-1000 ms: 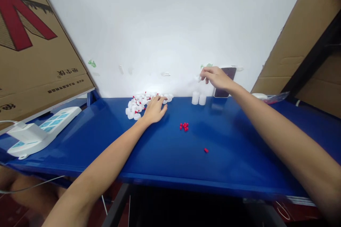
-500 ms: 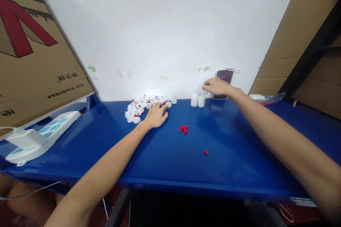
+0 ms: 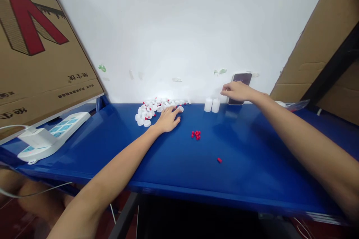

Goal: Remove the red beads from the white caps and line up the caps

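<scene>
Head view. Two bare hands above a blue table (image 3: 168, 168); the cluster of red pieces (image 3: 196, 134) serves as landmark.
Beyond the cluster and to its left lies a heap of white caps (image 3: 144, 114) with red bits among them; at the heap's near right edge is the left hand (image 3: 168, 120), palm down, fingers loosely spread, clasping nothing visible. Beyond the cluster and slightly right, two white cylinders (image 3: 212, 105) stand upright side by side. Farther right, the right hand (image 3: 236, 90) is raised before a phone (image 3: 243, 78), fingers bent inward; whether they grip anything cannot be told. Nearer the person than the cluster, to its right, lies a single red piece (image 3: 219, 160).
</scene>
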Available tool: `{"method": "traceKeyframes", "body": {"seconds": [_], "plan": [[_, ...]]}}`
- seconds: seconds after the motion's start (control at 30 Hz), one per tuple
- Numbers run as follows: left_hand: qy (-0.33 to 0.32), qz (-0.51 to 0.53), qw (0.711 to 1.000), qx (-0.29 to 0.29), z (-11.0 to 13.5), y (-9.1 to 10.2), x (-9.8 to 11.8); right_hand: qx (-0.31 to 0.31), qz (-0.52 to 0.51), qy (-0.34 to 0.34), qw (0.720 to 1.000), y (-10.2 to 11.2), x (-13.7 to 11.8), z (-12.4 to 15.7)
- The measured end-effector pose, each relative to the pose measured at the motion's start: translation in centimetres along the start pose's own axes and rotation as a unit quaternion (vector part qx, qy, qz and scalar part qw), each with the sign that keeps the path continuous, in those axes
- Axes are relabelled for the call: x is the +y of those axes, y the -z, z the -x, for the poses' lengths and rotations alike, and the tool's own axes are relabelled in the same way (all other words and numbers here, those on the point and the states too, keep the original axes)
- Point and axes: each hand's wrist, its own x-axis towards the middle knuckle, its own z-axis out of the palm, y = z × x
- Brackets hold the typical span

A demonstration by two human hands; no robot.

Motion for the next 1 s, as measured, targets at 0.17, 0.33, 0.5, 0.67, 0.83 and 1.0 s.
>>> {"method": "traceKeyframes", "body": {"seconds": [0.17,0.33,0.5,0.67,0.83,1.0], "plan": [[-0.016,0.02,1.0,0.011,0.0,0.0,-0.2,-0.042,-0.172,0.037,0.984,0.5,-2.5,1.1],[-0.029,0.032,0.999,-0.006,-0.1,-0.1,-0.6,-0.141,-0.496,0.011,0.857,-3.0,-7.0,2.2],[-0.033,0.056,0.998,0.013,-0.1,0.3,-0.3,-0.128,-0.636,-0.076,0.757,-8.2,-9.3,2.8],[-0.043,0.074,0.996,0.012,-0.1,0.7,0.2,-0.071,-0.632,-0.074,0.768,-9.6,-9.7,3.2],[-0.035,0.117,0.992,0.028,-0.3,0.5,0.3,-0.168,-0.502,-0.007,0.848,-7.4,-10.0,3.3],[-0.002,0.18,0.983,0.017,-0.5,0.2,0.0,-0.174,-0.46,0.061,0.868,-6.0,-10.6,3.5]]}}
